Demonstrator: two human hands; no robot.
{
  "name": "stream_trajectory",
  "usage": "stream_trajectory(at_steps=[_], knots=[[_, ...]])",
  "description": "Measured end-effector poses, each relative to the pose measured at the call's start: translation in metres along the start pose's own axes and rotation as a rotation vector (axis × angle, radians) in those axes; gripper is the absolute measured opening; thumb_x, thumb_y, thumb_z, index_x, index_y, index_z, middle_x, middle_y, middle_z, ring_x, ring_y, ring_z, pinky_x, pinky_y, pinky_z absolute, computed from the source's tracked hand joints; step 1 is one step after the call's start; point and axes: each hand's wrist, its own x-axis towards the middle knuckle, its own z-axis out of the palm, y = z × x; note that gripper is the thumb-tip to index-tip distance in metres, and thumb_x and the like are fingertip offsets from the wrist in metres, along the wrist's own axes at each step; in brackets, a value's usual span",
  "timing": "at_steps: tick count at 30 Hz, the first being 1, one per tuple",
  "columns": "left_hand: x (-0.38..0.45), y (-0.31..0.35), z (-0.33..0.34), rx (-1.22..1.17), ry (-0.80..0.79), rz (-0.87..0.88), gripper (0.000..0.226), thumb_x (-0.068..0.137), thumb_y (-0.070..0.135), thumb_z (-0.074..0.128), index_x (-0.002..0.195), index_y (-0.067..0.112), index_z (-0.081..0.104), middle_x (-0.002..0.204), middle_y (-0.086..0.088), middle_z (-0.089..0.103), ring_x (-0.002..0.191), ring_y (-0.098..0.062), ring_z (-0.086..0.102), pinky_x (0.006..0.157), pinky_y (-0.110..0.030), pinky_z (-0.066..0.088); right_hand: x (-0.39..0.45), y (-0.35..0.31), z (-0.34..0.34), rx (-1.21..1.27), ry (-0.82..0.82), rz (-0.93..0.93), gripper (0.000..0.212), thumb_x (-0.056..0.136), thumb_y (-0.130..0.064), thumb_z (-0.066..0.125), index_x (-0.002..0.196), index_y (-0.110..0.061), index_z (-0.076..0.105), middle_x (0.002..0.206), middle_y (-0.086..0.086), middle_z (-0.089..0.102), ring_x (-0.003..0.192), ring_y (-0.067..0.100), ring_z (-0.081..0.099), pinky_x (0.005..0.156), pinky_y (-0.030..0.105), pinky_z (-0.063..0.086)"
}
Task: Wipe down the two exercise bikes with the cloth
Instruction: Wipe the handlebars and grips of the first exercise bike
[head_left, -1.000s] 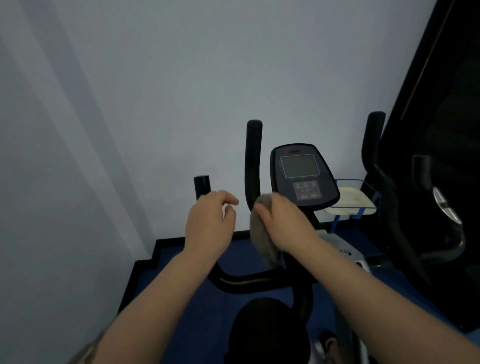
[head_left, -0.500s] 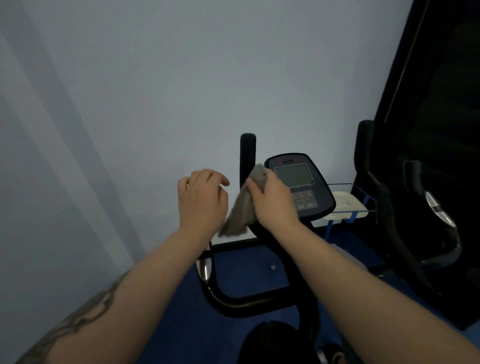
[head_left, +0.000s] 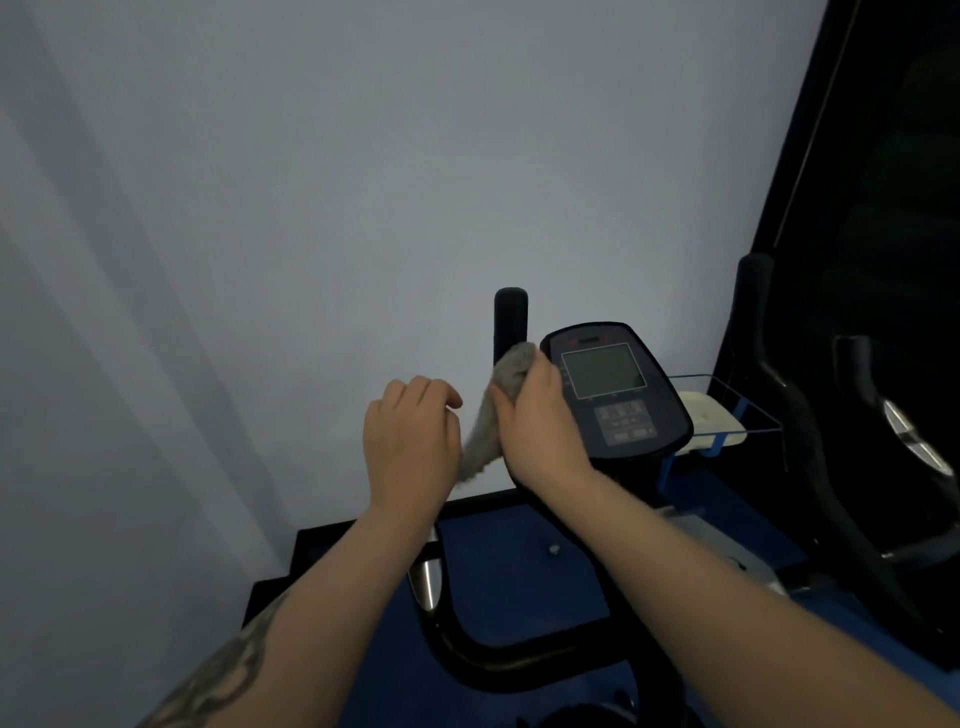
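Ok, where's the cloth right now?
In the head view, just right of centre, the grey cloth is gripped in the right hand against the bike's upright handlebar, immediately left of the console.

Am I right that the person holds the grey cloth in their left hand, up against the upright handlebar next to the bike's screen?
Not quite: the head view shows the right hand gripping the grey cloth, not the left hand, which holds nothing. The rest stands: the cloth is against the upright handlebar beside the screen.

small gym room, exercise bike console (head_left: 613, 389), black handlebars (head_left: 511, 332), blue floor (head_left: 509, 582), plain wall (head_left: 363, 182)
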Motion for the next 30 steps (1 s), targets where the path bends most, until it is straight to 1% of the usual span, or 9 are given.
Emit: stream_trajectory(at_steps=[4,6,9,13,18,20,25,28,30], knots=[[0.001,-0.002,0.0,-0.033,0.016,-0.013,0.02,0.077,-0.007,0.059,0.081,0.011,0.067,0.078,-0.002,0.063,0.07,-0.023,0.052,0.06,-0.032,0.033,0.028,0.0,-0.03,0.104,0.037,0.001,0.029,0.1,-0.028,0.048,0.12,-0.007,0.049,0.119,0.011,0.057,0.108,0.023,0.057,0.094,0.043,0.048],[0.0,-0.002,0.001,-0.023,0.003,-0.005,0.019,0.077,-0.006,0.059,0.082,0.011,0.067,0.078,-0.002,0.063,0.071,-0.023,0.051,0.059,-0.033,0.032,0.04,-0.022,-0.028,0.218,0.126,-0.108,0.034,0.1,-0.026,0.049,0.128,-0.008,0.046,0.126,0.008,0.052,0.11,0.015,0.052,0.097,0.032,0.045],[-0.001,-0.001,0.001,-0.009,-0.019,-0.006,0.019,0.078,-0.005,0.057,0.082,0.01,0.066,0.078,-0.003,0.063,0.071,-0.023,0.05,0.06,-0.033,0.031,0.044,-0.037,-0.015,0.153,0.179,-0.163,0.041,0.099,-0.027,0.05,0.137,-0.013,0.04,0.131,0.003,0.045,0.107,0.007,0.045,0.09,0.019,0.038],[-0.003,-0.002,0.002,-0.035,0.029,0.002,0.021,0.075,-0.009,0.061,0.08,0.011,0.066,0.075,-0.002,0.063,0.069,-0.022,0.051,0.061,-0.03,0.029,0.03,-0.008,-0.018,0.141,0.121,-0.044,0.038,0.099,-0.03,0.05,0.13,-0.009,0.044,0.126,0.006,0.047,0.112,0.018,0.051,0.094,0.031,0.044],[-0.002,-0.002,0.001,-0.049,0.01,0.011,0.018,0.077,-0.007,0.06,0.08,0.01,0.066,0.076,-0.004,0.062,0.071,-0.023,0.051,0.06,-0.033,0.033,0.038,-0.024,-0.01,0.282,0.142,-0.018,0.042,0.1,-0.026,0.048,0.136,-0.007,0.038,0.131,0.007,0.045,0.115,0.014,0.048,0.097,0.027,0.041],[-0.002,-0.003,0.002,-0.082,0.015,-0.003,0.017,0.08,-0.007,0.058,0.081,0.009,0.065,0.079,-0.004,0.062,0.074,-0.024,0.051,0.06,-0.036,0.037,0.023,-0.02,-0.001,0.254,0.136,0.021,0.045,0.1,-0.025,0.049,0.139,-0.008,0.034,0.135,0.008,0.044,0.121,0.018,0.048,0.102,0.033,0.041],[-0.005,-0.003,0.004,-0.295,0.101,-0.207,0.022,0.089,-0.004,0.048,0.091,0.011,0.063,0.091,0.003,0.059,0.086,-0.014,0.049,0.07,-0.03,0.043,0.01,0.006,-0.015,0.079,0.035,0.065,0.035,0.099,-0.026,0.049,0.125,-0.003,0.047,0.124,0.012,0.052,0.113,0.025,0.055,0.098,0.04,0.046],[-0.006,-0.004,-0.001,-0.494,0.133,-0.431,0.017,0.095,0.008,0.045,0.099,0.017,0.059,0.095,0.006,0.057,0.085,-0.006,0.051,0.072,-0.015,0.04,0.013,-0.014,-0.007,0.121,0.101,0.062,0.041,0.099,-0.028,0.049,0.131,-0.003,0.041,0.129,0.012,0.046,0.116,0.022,0.051,0.096,0.027,0.041],[-0.009,-0.007,-0.006,-0.662,0.059,-0.584,0.014,0.1,0.019,0.044,0.105,0.019,0.057,0.098,0.006,0.06,0.083,0.006,0.053,0.07,-0.005,0.038,-0.003,-0.013,0.0,-0.058,0.064,0.056,0.045,0.1,-0.028,0.048,0.135,-0.003,0.036,0.132,0.012,0.042,0.114,0.022,0.051,0.09,0.024,0.04]])
